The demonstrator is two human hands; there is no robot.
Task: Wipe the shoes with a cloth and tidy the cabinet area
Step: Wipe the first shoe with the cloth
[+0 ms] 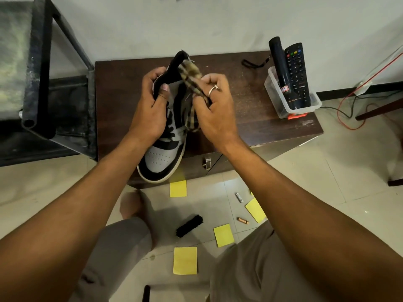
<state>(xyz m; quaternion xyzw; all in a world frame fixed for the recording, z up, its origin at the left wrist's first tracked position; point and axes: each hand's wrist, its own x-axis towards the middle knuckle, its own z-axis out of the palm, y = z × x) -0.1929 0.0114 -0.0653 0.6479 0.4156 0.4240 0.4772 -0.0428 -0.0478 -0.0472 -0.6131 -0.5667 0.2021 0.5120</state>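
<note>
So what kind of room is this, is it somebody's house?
Probably yes, a room in a home. There is a low wooden cabinet against the wall, a TV remote standing in a plastic tub, and a tiled floor where a shoe brush lies.

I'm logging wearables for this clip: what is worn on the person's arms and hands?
Both forearms are bare, with no sleeves, watch or gloves in view. The right hand wears a thin silver-coloured ring on one finger. The left hand shows no jewellery.
</note>
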